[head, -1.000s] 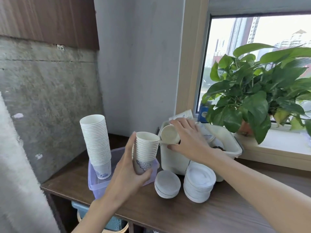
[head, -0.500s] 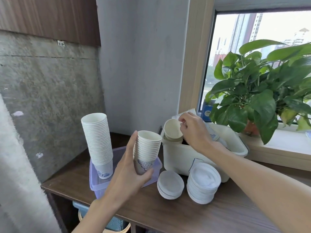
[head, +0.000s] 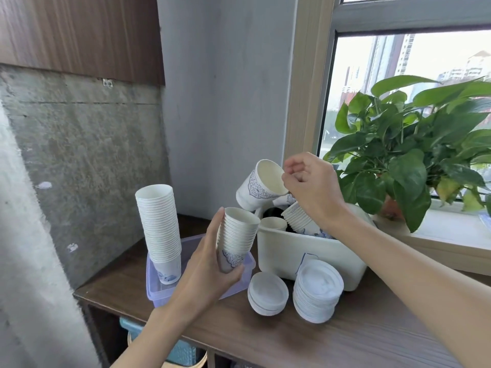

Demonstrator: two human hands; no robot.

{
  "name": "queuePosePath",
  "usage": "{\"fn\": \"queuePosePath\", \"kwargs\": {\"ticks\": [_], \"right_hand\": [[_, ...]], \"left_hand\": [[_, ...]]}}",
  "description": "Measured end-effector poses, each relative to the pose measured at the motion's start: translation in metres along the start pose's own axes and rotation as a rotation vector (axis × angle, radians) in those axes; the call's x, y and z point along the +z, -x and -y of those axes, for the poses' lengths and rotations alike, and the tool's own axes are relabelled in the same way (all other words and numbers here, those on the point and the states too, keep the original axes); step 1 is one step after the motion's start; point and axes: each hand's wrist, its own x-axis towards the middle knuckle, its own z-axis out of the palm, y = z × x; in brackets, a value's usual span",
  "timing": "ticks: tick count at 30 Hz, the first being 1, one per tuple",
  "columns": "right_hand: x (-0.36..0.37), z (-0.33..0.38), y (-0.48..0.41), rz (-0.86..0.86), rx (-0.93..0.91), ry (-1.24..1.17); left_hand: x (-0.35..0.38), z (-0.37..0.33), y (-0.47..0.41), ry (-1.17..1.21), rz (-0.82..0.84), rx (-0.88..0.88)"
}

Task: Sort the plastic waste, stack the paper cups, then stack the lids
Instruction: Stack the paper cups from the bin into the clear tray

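Note:
My left hand (head: 206, 269) grips a short stack of white paper cups (head: 237, 235) upright above the purple box. My right hand (head: 312, 187) pinches the rim of a single patterned paper cup (head: 259, 185), tilted on its side above the cream bin (head: 305, 257). More cups (head: 296, 220) lie inside that bin. A tall cup stack (head: 160, 229) stands in the clear purple box (head: 159, 294). Two piles of white lids, a low pile (head: 267, 292) and a higher pile (head: 317, 289), sit on the wooden table in front of the bin.
A leafy potted plant (head: 414, 152) stands on the window sill at the right. The wooden table (head: 305, 338) ends at a concrete wall on the left. A blue basket (head: 183, 353) shows under the table's front edge.
My right hand has lifted a single cup out of the cream bin and raised it, tilted. The left hand keeps its stack in about the same place.

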Motion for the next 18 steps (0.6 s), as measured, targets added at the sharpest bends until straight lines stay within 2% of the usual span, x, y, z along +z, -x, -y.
{"fn": "queuePosePath", "kwargs": {"ticks": [9,13,18], "right_hand": [[0.000,0.012,0.015,0.269,0.033,0.011],[0.002,0.009,0.028,0.469,0.031,0.028],[0.011,-0.008,0.038,0.475,0.003,0.031]], "left_hand": [[0.002,-0.013,0.003,0.013,-0.024,0.036],[0.005,-0.014,0.004,0.037,-0.036,0.027],[0.010,-0.015,0.006,0.079,-0.008,0.035]]}}
